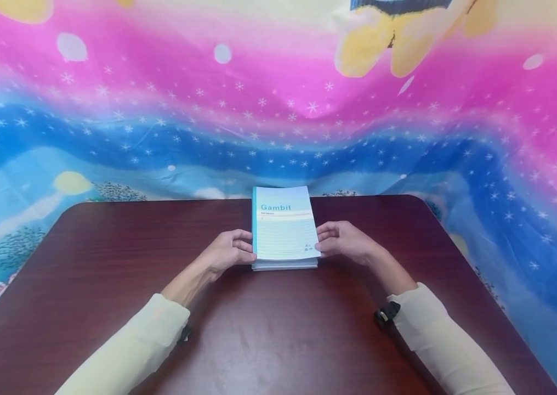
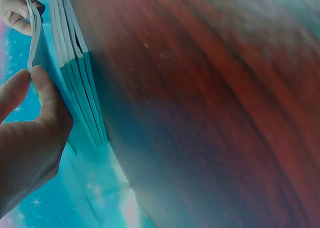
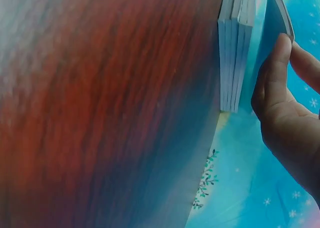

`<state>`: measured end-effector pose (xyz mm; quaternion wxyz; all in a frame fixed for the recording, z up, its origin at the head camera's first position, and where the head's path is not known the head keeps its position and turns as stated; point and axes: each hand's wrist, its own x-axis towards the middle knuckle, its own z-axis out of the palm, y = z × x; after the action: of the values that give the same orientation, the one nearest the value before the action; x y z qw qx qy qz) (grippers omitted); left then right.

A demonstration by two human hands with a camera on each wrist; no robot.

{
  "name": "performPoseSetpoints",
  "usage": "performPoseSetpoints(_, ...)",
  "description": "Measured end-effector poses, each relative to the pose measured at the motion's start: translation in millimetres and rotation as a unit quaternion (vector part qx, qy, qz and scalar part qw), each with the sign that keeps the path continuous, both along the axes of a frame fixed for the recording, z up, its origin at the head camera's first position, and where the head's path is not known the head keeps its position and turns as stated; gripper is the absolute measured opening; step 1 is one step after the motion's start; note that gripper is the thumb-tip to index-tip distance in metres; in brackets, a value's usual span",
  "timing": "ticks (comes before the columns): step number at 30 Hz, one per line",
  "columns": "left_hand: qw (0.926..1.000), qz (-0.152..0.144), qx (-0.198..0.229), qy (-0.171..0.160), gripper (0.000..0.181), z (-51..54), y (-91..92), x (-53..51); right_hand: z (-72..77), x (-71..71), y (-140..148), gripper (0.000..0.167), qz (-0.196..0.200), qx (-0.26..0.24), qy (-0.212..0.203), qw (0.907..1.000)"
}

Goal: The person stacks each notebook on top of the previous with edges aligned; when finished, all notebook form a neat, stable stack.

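A notebook (image 1: 285, 230) with a pale cover reading "Gambit" and a teal spine is held level just above a stack of several notebooks (image 1: 284, 265). My left hand (image 1: 227, 250) pinches its left edge near the front corner. On the opposite edge, my right hand (image 1: 345, 241) pinches it between thumb and fingers. Both wrist views show a gap between the held notebook (image 2: 37, 45) and the stack (image 2: 80, 82) beneath. In the right wrist view, the stack (image 3: 234, 62) shows its white page edges.
A dark red-brown wooden table (image 1: 150, 247) with rounded far corners bears the stack near its far edge. Behind and beside it hangs a pink and blue patterned cloth (image 1: 185, 120). A black strap (image 1: 387, 314) sits at the right sleeve's cuff.
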<state>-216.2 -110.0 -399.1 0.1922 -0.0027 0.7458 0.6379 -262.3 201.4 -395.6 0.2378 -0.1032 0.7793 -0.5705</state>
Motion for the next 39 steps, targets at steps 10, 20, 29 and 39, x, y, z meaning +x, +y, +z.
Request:
performPoseSetpoints(10, 0.9967, -0.008, -0.079, 0.014, 0.059, -5.0, -3.0, 1.4, -3.3, -0.2, -7, 0.043, -0.003, 0.016, -0.004, 0.9999)
performPoseSetpoints(20, 0.9868, -0.02, -0.153, 0.05, 0.062, -5.5, -0.4, 3.8, -6.2, 1.9, -12, 0.041, -0.015, 0.057, 0.001, 0.9982)
performPoseSetpoints(29, 0.9796, -0.044, -0.184, 0.069, 0.06, -8.8, 0.2, 1.6, -4.8, 2.0, -13, 0.047, -0.033, 0.087, 0.007, 0.9956)
performPoseSetpoints(39, 0.9769, -0.055, -0.194, 0.07, 0.06, -7.5, -1.2, -1.2, -5.5, 1.2, -15, 0.05, -0.041, 0.095, 0.001, 0.9946)
